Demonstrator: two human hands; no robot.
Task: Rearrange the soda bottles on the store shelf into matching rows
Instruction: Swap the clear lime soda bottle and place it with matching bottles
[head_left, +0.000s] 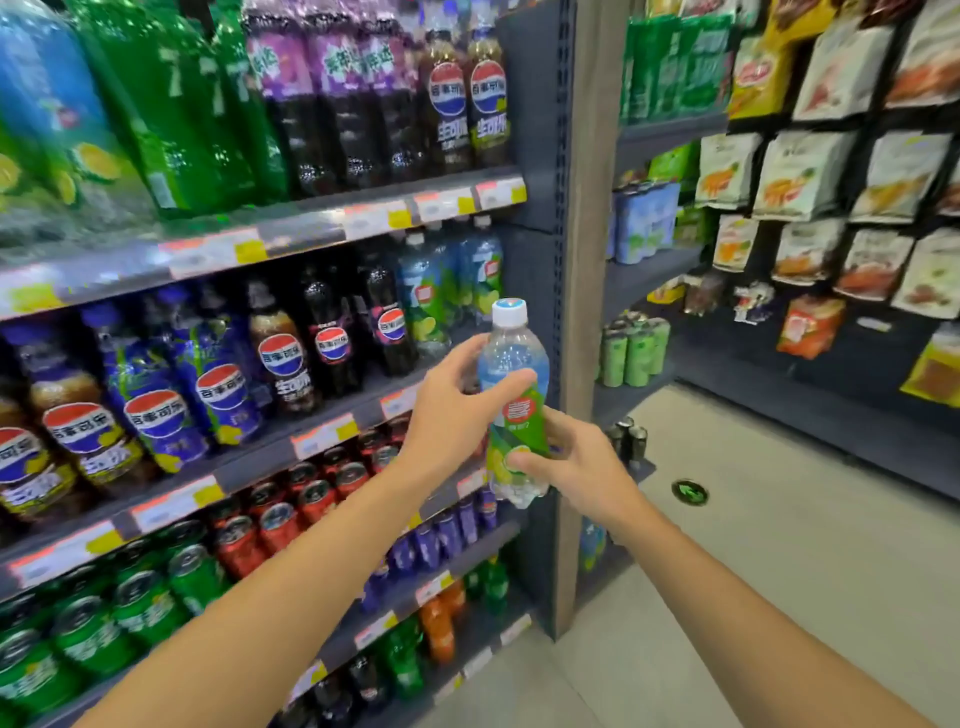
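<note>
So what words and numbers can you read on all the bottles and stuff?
"百事可乐": round logo on the cola bottles.
"7": big green bottles, top shelf.
Held bottle, in the left hand and right hand: red label patch, too blurred.
Price tags, cans, snack bags: too small or blurred.

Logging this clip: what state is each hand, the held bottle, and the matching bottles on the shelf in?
Left hand: gripping the bottle's upper half.
Right hand: gripping its lower half.
Bottle: capped, upright, held off the shelf.
Matching bottles: upright at the right end of the second shelf.
</note>
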